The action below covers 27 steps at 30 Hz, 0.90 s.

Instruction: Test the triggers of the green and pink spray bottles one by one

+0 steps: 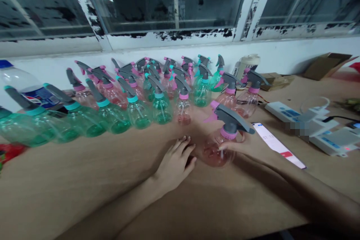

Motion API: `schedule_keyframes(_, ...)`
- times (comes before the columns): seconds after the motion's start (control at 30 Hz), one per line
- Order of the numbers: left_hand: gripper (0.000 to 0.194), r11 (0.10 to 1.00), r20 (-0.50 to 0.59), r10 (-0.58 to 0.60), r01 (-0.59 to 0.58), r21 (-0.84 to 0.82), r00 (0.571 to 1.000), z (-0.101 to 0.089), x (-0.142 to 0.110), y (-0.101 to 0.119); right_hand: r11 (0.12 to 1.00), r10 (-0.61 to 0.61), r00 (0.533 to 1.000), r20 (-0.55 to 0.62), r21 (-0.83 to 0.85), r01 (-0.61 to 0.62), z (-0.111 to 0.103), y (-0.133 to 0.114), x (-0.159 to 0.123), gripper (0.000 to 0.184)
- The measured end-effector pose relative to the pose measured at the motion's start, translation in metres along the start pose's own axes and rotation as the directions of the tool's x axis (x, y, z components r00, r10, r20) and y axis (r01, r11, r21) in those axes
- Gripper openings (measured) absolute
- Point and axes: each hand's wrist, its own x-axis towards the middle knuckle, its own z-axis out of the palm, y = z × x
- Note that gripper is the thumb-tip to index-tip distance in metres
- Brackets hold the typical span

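Note:
My right hand (244, 146) is wrapped round a pink spray bottle (212, 150), its thumb across the clear body below the pink collar. The bottle stands roughly upright, its grey and pink trigger head on top. To the left of it, my left hand (176, 163) lies flat on the table (107, 180) with its fingers apart, holding nothing. Beyond the hands, a row of green spray bottles (140, 116) runs leftward, and a smaller pink-collared spray bottle (184, 110) stands at its right end.
More pink and green spray bottles stand behind, along the wall. A phone (277, 144) and white power strips (298, 118) lie at the right. A cup (247, 63) and cardboard boxes (327, 65) stand at the back right. A large plastic bottle (14, 82) is at the far left.

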Motion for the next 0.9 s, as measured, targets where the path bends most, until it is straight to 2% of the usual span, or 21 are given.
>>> schedule_keyframes(0.1, 0.036, 1.000, -0.004, 0.005, -0.005, -0.009, 1.000, 0.002, 0.000, -0.001, 1.000, -0.004, 0.999, 0.053, 0.006, 0.004, -0.010, -0.005, -0.006, 0.067)
schedule_keyframes(0.2, 0.035, 1.000, -0.015, 0.006, -0.006, -0.013, 1.000, 0.003, 0.000, -0.001, 0.993, 0.013, 0.995, 0.097, -0.119, -0.002, -0.014, -0.005, -0.013, 0.052)
schedule_keyframes(0.3, 0.034, 1.000, -0.028, 0.000, 0.000, -0.017, 1.000, 0.003, 0.000, -0.001, 0.973, 0.030, 0.997, 0.075, -0.232, -0.012, -0.012, 0.000, -0.011, 0.041)
schedule_keyframes(0.4, 0.032, 1.000, -0.033, 0.003, -0.003, -0.020, 0.999, 0.002, 0.000, 0.000, 0.939, 0.013, 1.000, 0.024, -0.343, -0.005, -0.007, 0.011, 0.004, 0.047)
schedule_keyframes(0.53, 0.031, 1.000, -0.038, 0.007, -0.008, -0.024, 0.999, 0.001, -0.001, -0.001, 0.909, -0.012, 1.000, -0.013, -0.416, 0.006, 0.000, 0.032, 0.035, 0.046)
schedule_keyframes(0.73, 0.031, 1.000, -0.038, 0.008, -0.009, -0.025, 0.999, 0.000, -0.001, 0.000, 0.908, 0.007, 0.998, -0.066, -0.418, -0.034, 0.015, 0.054, 0.077, 0.040)
schedule_keyframes(0.9, 0.032, 1.000, -0.027, 0.006, -0.006, -0.016, 1.000, 0.000, -0.001, 0.000, 0.927, 0.011, 0.996, -0.086, -0.373, -0.042, 0.028, 0.059, 0.096, 0.041)
